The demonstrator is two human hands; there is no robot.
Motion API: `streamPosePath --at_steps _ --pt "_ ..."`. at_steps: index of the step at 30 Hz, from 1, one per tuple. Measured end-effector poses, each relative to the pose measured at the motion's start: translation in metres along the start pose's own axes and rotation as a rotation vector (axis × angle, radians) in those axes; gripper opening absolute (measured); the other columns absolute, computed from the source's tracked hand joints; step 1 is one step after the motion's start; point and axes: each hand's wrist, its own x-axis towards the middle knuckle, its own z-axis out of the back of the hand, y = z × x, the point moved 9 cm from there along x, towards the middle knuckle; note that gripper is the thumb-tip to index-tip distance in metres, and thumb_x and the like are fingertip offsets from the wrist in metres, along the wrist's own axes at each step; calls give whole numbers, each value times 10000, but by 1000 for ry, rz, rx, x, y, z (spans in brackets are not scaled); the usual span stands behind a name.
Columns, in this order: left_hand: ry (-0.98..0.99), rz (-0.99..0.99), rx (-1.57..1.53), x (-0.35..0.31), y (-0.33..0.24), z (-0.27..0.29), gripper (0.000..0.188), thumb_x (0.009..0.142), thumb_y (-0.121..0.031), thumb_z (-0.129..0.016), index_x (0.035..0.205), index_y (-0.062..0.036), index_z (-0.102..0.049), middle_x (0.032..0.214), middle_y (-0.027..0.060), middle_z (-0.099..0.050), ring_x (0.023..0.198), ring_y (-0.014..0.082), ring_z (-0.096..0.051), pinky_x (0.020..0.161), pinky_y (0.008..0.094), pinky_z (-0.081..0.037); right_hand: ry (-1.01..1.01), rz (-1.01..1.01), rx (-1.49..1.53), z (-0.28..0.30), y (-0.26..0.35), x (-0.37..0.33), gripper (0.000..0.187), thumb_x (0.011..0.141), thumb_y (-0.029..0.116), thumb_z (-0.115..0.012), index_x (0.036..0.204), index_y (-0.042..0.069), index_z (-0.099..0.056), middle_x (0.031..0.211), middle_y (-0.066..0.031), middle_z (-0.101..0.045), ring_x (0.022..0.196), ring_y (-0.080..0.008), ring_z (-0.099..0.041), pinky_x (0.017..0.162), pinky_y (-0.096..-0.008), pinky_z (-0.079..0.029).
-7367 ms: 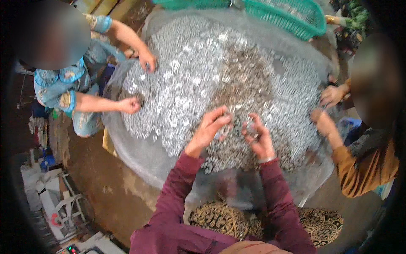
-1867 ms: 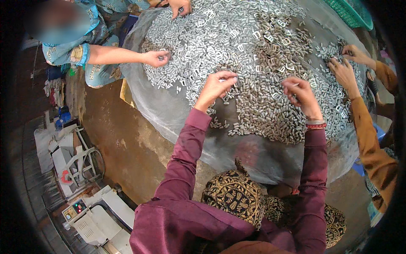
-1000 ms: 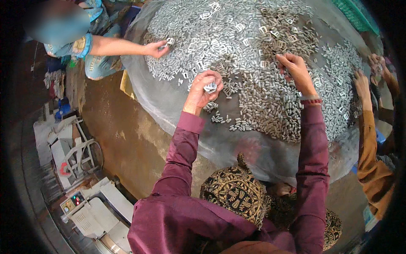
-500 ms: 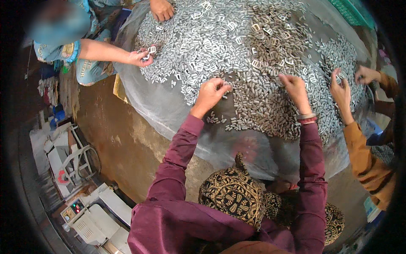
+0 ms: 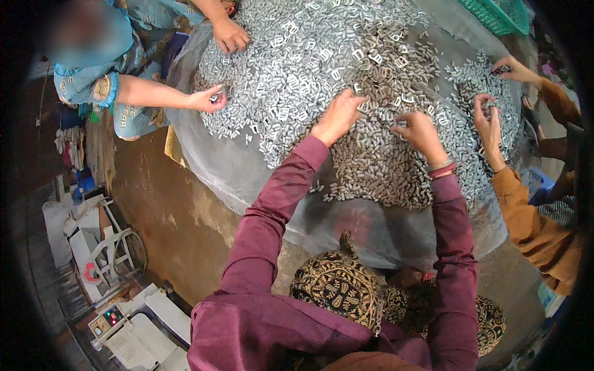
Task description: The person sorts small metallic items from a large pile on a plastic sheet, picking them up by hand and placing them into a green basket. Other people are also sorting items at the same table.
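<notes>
A heap of small grey metal pellets (image 5: 377,167) lies on a clear plastic sheet (image 5: 210,173), with pale slotted buckles (image 5: 325,54) scattered among them. My left hand (image 5: 340,116) reaches over the middle of the heap, thumb and fingers pinched at a pale piece that looks like a buckle. To its right, my right hand (image 5: 422,135) hovers low over the pellets. Its thumb and forefinger are bent and a little apart, and I see nothing held between them.
A co-worker's hand (image 5: 209,99) at the left holds a small pale piece; their other hand (image 5: 231,37) rests on the heap. At the right, another person's hands (image 5: 487,127) work over pellets. A green basket (image 5: 498,15) stands at the far right, machines (image 5: 139,334) at lower left.
My left hand has moved forward and right, deeper over the heap. My right hand has shifted slightly left and its fingers have loosened. The right co-worker's far hand has moved up and left.
</notes>
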Motion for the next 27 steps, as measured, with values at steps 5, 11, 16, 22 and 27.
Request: streamPosePath --at_steps 5,11,16,22,27 --pt "-43 -84 81 -3 11 -4 181 798 -98 -641 967 -39 -612 832 163 -540 737 357 -607 600 416 -489 -123 -8 -224 3 4 -22 163 720 143 -673 759 4 -599 789 -169 -616 718 -348 -632 648 -429 -504" --pt "132 408 -1449 -17 -13 -3 190 927 -229 -511 910 -47 -563 804 50 -512 773 176 -542 373 204 -328 -170 -412 1404 44 -48 -65 166 888 247 -610 842 92 -577 729 39 -564 609 -50 -500 408 -153 -271" --pt "90 291 -1856 -1 -17 -6 331 920 -374 -497 784 -72 -487 955 90 -494 840 207 -545 391 205 -386 -165 -466 1277 50 -62 -79 154 883 239 -618 931 94 -599 780 33 -587 617 -45 -505 410 -147 -289" --pt "301 452 -1001 53 -34 -25 176 802 -148 -700 863 -24 -593 808 75 -587 739 202 -585 446 279 -438 -344 -417 -103 47 -108 -70 383 736 198 -729 1028 -19 -607 847 -223 -623 809 -429 -608 747 -469 -483" --pt "-71 -16 196 66 -26 -33 211 742 -55 -663 893 40 -551 954 223 -543 799 394 -610 675 444 -515 -250 -403 -289 17 -72 -70 196 801 125 -611 937 -12 -576 915 -222 -611 797 -401 -623 685 -469 -513"
